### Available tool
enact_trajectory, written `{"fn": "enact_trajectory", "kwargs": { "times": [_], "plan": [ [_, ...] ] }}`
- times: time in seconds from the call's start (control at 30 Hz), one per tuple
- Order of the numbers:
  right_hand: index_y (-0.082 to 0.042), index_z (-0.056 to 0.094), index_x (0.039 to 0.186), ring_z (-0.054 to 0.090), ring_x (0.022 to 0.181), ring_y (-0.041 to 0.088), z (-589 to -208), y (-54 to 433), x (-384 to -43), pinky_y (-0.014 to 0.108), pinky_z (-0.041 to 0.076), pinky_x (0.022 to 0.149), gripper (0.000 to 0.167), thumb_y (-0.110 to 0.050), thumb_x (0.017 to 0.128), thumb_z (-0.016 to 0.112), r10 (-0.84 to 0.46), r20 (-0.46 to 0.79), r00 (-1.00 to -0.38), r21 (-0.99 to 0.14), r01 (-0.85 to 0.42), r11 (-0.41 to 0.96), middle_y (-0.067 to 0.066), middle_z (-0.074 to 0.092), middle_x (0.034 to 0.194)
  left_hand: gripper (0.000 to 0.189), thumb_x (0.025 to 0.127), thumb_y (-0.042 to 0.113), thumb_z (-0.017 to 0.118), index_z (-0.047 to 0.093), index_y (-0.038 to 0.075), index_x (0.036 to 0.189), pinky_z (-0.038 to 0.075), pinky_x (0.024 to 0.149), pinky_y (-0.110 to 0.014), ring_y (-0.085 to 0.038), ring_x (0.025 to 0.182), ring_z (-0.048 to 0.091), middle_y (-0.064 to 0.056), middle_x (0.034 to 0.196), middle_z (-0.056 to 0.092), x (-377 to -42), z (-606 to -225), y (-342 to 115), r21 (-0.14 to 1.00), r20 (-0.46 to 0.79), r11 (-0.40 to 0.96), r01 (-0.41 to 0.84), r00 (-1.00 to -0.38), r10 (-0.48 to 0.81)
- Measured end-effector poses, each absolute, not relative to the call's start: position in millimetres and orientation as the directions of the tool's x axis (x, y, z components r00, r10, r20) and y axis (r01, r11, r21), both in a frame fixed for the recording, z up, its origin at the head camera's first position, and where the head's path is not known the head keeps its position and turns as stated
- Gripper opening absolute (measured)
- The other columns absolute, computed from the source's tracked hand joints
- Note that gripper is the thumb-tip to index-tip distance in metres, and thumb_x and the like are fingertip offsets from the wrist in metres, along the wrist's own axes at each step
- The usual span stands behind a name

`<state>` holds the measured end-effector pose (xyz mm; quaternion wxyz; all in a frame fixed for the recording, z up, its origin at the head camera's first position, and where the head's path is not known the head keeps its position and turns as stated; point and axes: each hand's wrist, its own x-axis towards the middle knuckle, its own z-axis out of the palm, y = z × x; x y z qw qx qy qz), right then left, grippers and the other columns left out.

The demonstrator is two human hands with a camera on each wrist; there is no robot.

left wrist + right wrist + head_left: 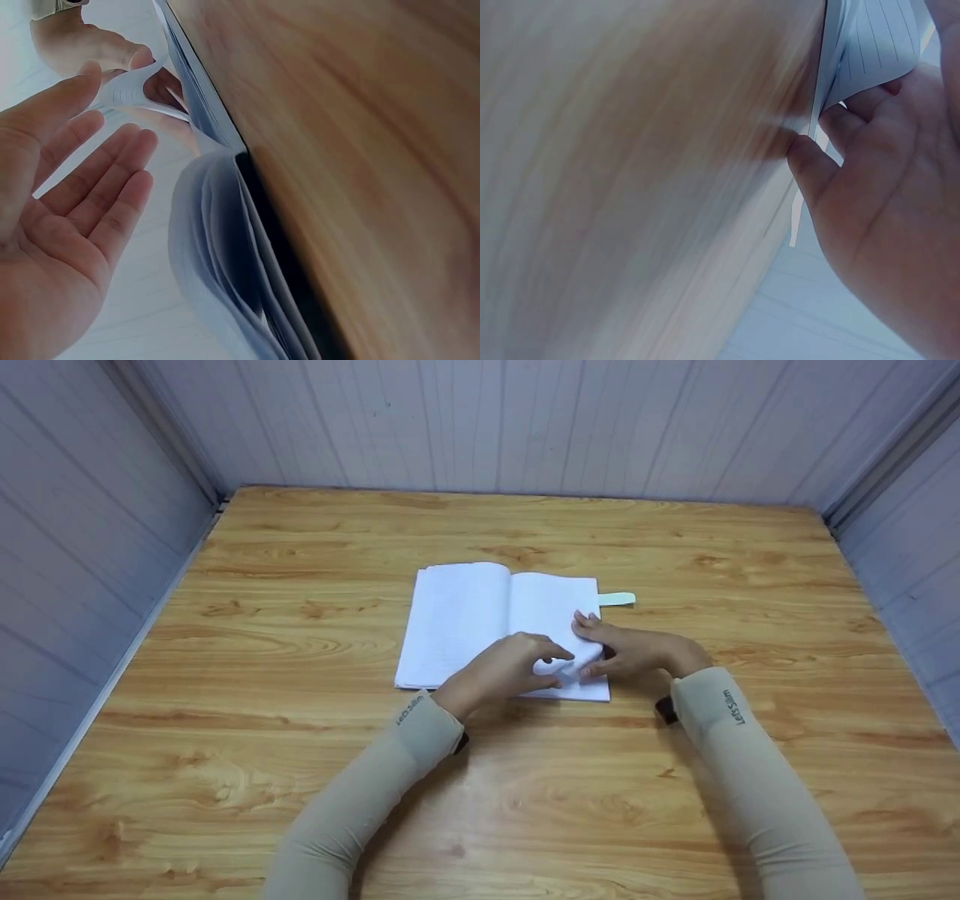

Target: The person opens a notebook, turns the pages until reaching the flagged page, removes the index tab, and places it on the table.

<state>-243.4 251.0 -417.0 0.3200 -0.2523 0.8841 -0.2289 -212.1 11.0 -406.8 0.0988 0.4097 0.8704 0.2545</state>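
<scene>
A notebook (pixel 457 619) lies open on the wooden table, its pages white and lined. At its right edge my right hand (pixel 634 649) holds the lower corner of a page (pixel 881 45), which curls up off the stack; the left wrist view has fingers on both sides of the sheet. My left hand (pixel 506 664) reaches over the lower part of the notebook, thumb and index finger apart on either side of the raised corner. Seen in the left wrist view, the left hand's fingers (pixel 116 195) are fairly straight, close to the curled page (pixel 127 90). Whether they touch it is unclear.
A pale green tab (pixel 617 599) sticks out from the notebook's right side. The wooden table (pixel 262 765) stretches out around it, with white panelled walls (pixel 465 427) at the back and on both sides.
</scene>
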Motion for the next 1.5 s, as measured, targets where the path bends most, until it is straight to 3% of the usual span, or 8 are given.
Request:
{"fn": "enact_trajectory", "kwargs": {
  "times": [0.27,0.83,1.03,1.27,1.5],
  "plan": [
    [-0.006,0.007,0.154,-0.014,0.148,0.031,-416.4,251.5,-243.2,0.054,0.002,0.119,0.091,-0.041,0.091,0.062,-0.618,-0.434,-0.655,-0.611,-0.29,0.736,0.01,-0.012,0.162,0.029,0.089,0.017,0.069,0.07,0.011,0.118,0.05,0.095,-0.028,-0.014,0.109,0.064,-0.003,0.115,0.07,-213.9,-408.8,14.1,0.535,0.048,0.515,0.669,-0.633,0.773],
    [-0.006,0.006,0.154,-0.012,0.148,0.032,-415.2,251.5,-242.6,0.055,0.003,0.119,0.093,-0.046,0.091,0.061,-0.606,-0.432,-0.668,-0.589,-0.3,0.751,0.011,-0.01,0.162,0.023,0.09,0.007,0.066,0.072,0.006,0.112,0.051,0.095,-0.027,-0.015,0.106,0.066,-0.005,0.11,0.073,-217.3,-408.6,14.3,0.537,0.069,0.496,0.682,-0.622,0.78],
    [-0.004,0.006,0.154,-0.012,0.149,0.032,-414.5,254.9,-241.9,0.054,0.003,0.119,0.098,-0.046,0.088,0.065,-0.594,-0.396,-0.701,-0.588,-0.304,0.75,0.012,-0.008,0.162,0.023,0.09,0.003,0.063,0.072,0.004,0.112,0.051,0.094,-0.027,-0.016,0.106,0.067,-0.007,0.111,0.072,-217.7,-408.7,12.8,0.563,0.09,0.482,0.671,-0.63,0.771],
    [-0.001,-0.003,0.153,-0.012,0.148,0.033,-413.0,259.2,-242.6,0.054,0.003,0.119,0.103,-0.035,0.088,0.069,-0.569,-0.336,-0.751,-0.584,-0.308,0.751,0.016,-0.012,0.161,0.028,0.09,-0.003,0.058,0.068,0.0,0.117,0.053,0.091,-0.027,-0.019,0.102,0.068,-0.01,0.114,0.071,-216.7,-409.2,9.5,0.61,0.14,0.44,0.658,-0.637,0.758],
    [-0.007,-0.01,0.153,-0.012,0.149,0.031,-407.3,262.8,-245.4,0.052,0.003,0.12,0.112,-0.043,0.084,0.071,-0.483,-0.329,-0.811,-0.613,-0.205,0.763,0.012,-0.015,0.161,0.042,0.09,-0.007,0.055,0.057,0.001,0.131,0.05,0.098,-0.029,-0.024,0.11,0.065,-0.012,0.125,0.065,-214.4,-407.8,4.3,0.702,0.179,0.394,0.593,-0.682,0.709]
  ]
}}
